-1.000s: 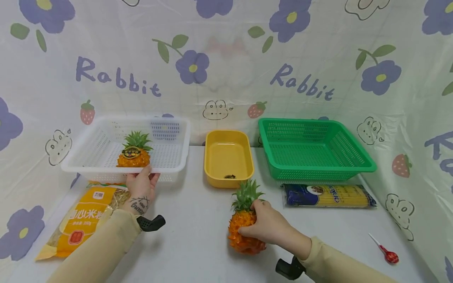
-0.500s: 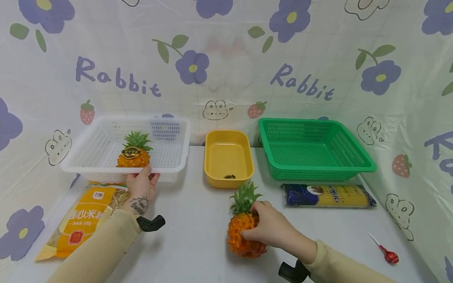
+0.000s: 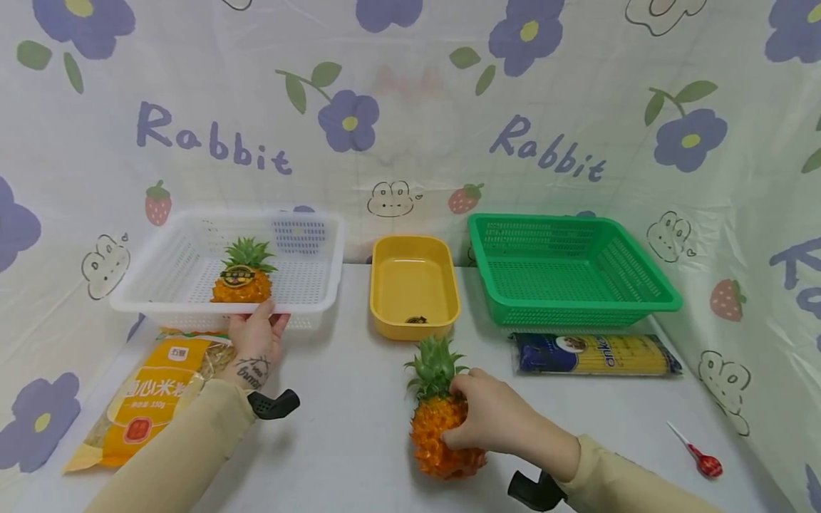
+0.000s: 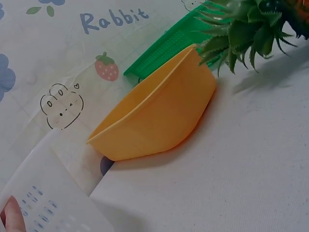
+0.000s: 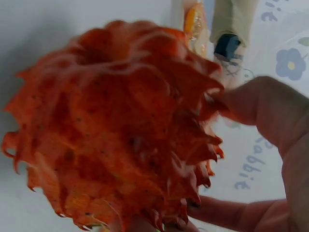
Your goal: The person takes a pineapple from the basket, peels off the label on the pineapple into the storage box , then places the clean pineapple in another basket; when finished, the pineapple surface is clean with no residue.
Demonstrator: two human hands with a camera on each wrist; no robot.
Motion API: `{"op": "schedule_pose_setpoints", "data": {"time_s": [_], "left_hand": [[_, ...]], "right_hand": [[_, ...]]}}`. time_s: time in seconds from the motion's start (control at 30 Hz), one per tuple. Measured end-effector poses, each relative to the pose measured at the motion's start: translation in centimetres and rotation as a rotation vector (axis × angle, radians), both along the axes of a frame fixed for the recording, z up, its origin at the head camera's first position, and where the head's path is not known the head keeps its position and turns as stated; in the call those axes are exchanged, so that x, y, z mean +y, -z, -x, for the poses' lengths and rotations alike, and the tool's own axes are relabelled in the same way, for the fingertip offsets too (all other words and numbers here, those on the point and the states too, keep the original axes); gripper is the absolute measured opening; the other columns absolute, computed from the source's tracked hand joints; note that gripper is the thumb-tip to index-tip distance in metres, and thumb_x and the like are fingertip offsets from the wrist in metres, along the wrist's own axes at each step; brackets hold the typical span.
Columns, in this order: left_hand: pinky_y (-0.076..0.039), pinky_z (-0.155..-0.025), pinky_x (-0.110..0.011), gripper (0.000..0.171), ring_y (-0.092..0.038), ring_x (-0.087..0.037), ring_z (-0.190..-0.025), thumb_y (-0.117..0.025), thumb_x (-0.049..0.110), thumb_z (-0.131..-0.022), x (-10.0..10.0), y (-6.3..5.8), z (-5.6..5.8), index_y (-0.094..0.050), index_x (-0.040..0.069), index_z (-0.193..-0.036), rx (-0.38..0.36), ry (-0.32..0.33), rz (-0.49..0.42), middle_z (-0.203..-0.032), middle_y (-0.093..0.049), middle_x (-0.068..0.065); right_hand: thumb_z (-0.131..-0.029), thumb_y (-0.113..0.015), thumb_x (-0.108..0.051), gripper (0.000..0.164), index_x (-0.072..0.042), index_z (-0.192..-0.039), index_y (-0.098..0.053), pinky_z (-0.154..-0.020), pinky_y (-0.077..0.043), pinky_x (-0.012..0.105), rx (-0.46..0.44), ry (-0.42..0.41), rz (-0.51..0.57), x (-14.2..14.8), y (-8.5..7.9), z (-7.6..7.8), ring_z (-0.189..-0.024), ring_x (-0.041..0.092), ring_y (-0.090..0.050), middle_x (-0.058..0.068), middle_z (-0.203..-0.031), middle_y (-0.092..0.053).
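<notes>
Grips white basket (image 3: 186, 308), already containing labelled pineapple (image 3: 246, 286), with left hand (image 3: 256, 336); holds second pineapple (image 3: 435, 434) in right hand (image 3: 497, 413), not yet inside that basket.

On the left side, the left hand (image 3: 259, 338) is pinching the edge of a white basket (image 3: 179, 309), and one pineapple (image 3: 244, 286) is sitting inside. At the bottom middle, the right hand (image 3: 499, 419) is holding another pineapple (image 3: 437, 436). A yellow tub (image 3: 410, 330) is standing in the middle, a green basket (image 3: 571, 317) on the right.
</notes>
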State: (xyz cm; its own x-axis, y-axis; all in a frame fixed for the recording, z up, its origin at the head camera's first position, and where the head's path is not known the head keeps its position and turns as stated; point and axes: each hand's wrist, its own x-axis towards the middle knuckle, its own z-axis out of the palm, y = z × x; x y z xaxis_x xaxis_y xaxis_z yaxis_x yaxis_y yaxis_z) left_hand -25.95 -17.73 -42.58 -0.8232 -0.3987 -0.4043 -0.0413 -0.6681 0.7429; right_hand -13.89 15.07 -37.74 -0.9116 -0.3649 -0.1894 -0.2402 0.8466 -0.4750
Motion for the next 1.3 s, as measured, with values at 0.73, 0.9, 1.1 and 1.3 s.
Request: {"op": "schedule_pose_setpoints", "data": {"time_s": [0.73, 0.9, 1.1, 1.3], "left_hand": [[-0.052, -0.081, -0.029, 0.06, -0.056, -0.019, -0.104, -0.055, 0.006, -0.091, -0.2, -0.1, 0.0, -0.03, 0.024, -0.142, 0.011, -0.007, 0.006, -0.14, -0.036, -0.008], [-0.053, -0.078, -0.028, 0.061, -0.056, -0.018, -0.102, -0.056, 0.007, -0.091, -0.2, 0.0, 0.0, -0.029, 0.024, -0.142, 0.012, -0.003, 0.006, -0.141, -0.036, -0.009], [-0.053, -0.078, -0.027, 0.06, -0.056, -0.019, -0.104, -0.055, 0.006, -0.091, -0.2, 0.3, 0.1, -0.031, 0.024, -0.142, 0.016, -0.006, 0.012, -0.139, -0.038, -0.009], [-0.053, -0.078, -0.027, 0.058, -0.056, -0.019, -0.103, -0.055, 0.007, -0.091, -0.1, 0.1, 0.2, -0.031, 0.021, -0.142, 0.01, -0.005, 0.014, -0.135, -0.04, -0.007]], "right_hand": [[-0.07, -0.076, -0.03, 0.053, -0.004, -0.113, -0.059, -0.074, -0.05, 0.038, 0.312, -0.069, -0.066, 3.3, -13.2, 4.8, -0.094, 0.024, -0.054, 0.011, -0.108, -0.057], [-0.075, -0.073, -0.03, 0.055, -0.001, -0.118, -0.055, -0.079, -0.048, 0.046, 0.294, 0.026, -0.095, 5.4, -15.1, 8.9, -0.1, 0.031, -0.052, 0.018, -0.115, -0.055], [-0.078, -0.07, -0.026, 0.059, 0.006, -0.123, -0.05, -0.082, -0.047, 0.05, 0.298, 0.047, -0.152, 8.1, -15.5, 14.1, -0.099, 0.035, -0.054, 0.025, -0.118, -0.054], [-0.078, -0.069, -0.025, 0.056, 0.008, -0.12, -0.051, -0.078, -0.048, 0.049, 0.276, 0.058, -0.23, 10.1, -14.3, 17.7, -0.094, 0.035, -0.055, 0.028, -0.114, -0.055]]}}
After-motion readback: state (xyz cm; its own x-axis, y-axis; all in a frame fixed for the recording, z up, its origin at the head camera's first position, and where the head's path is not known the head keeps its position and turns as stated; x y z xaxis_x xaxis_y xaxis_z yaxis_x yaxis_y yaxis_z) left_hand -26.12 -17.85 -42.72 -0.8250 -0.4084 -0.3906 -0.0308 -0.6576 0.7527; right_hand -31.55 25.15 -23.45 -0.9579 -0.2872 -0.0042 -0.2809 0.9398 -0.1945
